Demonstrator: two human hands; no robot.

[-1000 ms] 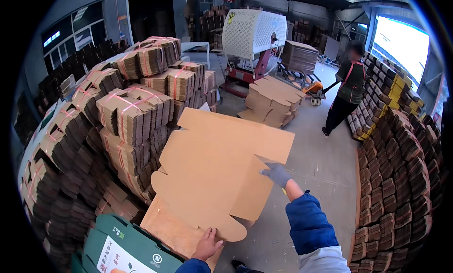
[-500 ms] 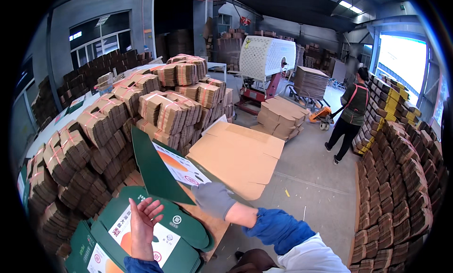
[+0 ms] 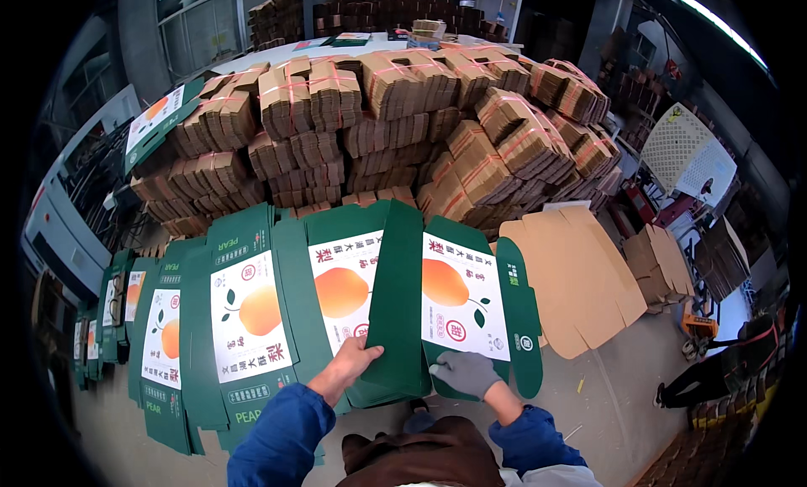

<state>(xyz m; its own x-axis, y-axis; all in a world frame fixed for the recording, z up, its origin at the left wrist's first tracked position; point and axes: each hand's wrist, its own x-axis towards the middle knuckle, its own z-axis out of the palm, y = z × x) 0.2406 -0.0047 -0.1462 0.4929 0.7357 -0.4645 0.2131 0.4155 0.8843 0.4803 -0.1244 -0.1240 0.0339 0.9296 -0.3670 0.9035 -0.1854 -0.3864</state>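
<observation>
A green printed carton (image 3: pixel 461 289) with a white panel and an orange pear picture stands partly folded before me, its plain green flap (image 3: pixel 395 298) raised at a slant. My bare left hand (image 3: pixel 346 365) is closed on the near edge of this flap, thumb on top. In a grey glove, my right hand (image 3: pixel 467 374) has its fingers curled round the carton's near edge, below the white panel. Some of its fingertips are hidden. Left of these lie more flat green carton sheets (image 3: pixel 250 310), overlapping one another.
Strapped bundles of brown cardboard (image 3: pixel 408 83) are piled beyond the cartons. A plain brown sheet (image 3: pixel 572 281) lies at the right, with a brown stack (image 3: pixel 658 264) behind it. Another person (image 3: pixel 731 361) stands at far right near an orange pallet jack (image 3: pixel 699 325). A white-panelled machine (image 3: pixel 689 155) stands farther back.
The view has swung left. My left hand, open and palm up before, now grips the flap. My right hand has come down from the carton's raised far part to its near edge.
</observation>
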